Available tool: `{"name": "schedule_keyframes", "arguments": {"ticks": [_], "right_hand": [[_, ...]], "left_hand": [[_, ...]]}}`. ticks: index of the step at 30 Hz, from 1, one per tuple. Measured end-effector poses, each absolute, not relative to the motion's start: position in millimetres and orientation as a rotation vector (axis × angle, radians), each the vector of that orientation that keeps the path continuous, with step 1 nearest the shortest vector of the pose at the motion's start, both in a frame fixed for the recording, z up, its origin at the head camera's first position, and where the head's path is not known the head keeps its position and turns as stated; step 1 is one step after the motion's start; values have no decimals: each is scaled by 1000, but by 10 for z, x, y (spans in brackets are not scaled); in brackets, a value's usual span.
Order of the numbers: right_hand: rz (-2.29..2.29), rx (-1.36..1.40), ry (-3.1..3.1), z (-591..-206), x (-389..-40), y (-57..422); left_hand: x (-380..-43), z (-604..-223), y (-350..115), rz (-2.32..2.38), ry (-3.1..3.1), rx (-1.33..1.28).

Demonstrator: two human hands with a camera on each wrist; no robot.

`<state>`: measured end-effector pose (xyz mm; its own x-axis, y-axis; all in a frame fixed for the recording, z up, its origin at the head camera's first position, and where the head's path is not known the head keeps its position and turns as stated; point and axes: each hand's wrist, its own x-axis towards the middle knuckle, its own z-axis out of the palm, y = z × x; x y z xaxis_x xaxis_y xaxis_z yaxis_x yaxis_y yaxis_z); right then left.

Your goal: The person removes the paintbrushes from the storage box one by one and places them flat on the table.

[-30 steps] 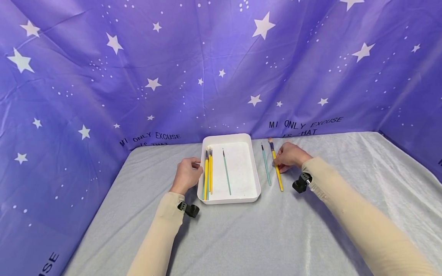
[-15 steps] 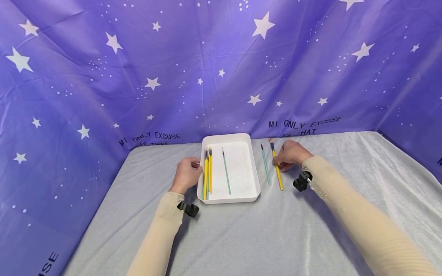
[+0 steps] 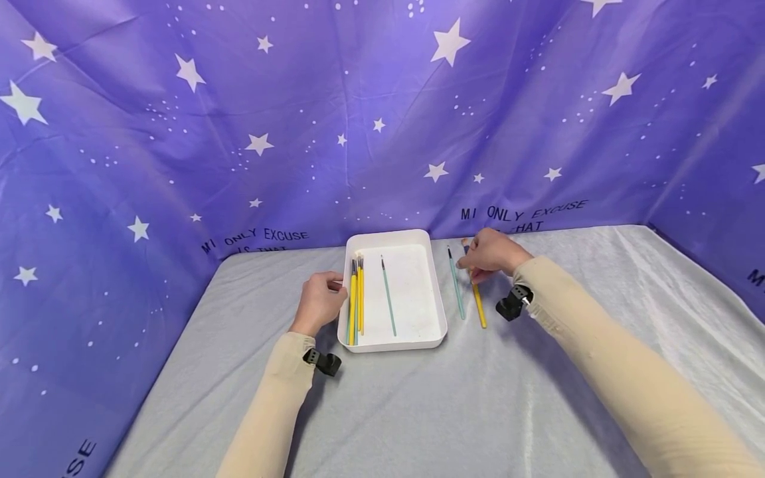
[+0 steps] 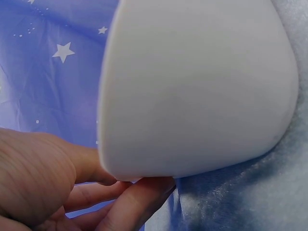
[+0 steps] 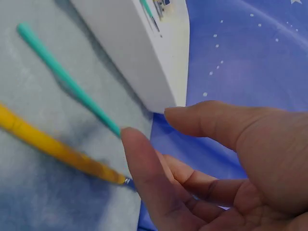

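A white tray (image 3: 414,299) stands on the grey cloth, its outer wall (image 4: 192,96) filling much of the left wrist view. My left hand (image 3: 319,304) grips its left side, thumb at the rim and fingers against the wall. Inside, several yellow and teal paintbrushes (image 3: 352,299) lie bunched along that side, and one thin teal paintbrush (image 3: 388,299) lies apart near the middle. Right of the tray, another teal paintbrush (image 3: 457,289) and a thick yellow paintbrush (image 3: 480,307) rest on the cloth. My right hand (image 3: 493,252) hovers over their bristle ends, thumb and forefinger spread (image 5: 149,180) beside the teal one.
The grey cloth (image 3: 406,411) covers the table. Behind it hangs a purple curtain (image 3: 382,99) with white stars, meeting the table right behind the tray. Black wrist cameras (image 3: 325,362) sit on both sleeved forearms.
My right hand has let go of the yellow paintbrush and shifted up and left toward the teal one outside the tray. My left hand stays at the tray; the head view has turned slightly right.
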<state>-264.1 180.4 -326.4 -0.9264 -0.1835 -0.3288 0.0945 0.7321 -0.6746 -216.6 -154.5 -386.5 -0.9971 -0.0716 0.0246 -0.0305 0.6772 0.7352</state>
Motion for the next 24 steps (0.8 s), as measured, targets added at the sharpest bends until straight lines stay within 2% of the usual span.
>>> {"name": "schedule_keyframes", "arguments": {"ticks": [24], "right_hand": [[-1034,-128,2612,-3120,-2713,1148]], "left_hand": [[-2159,-3859,-1554,-1265,-2835,99]]}}
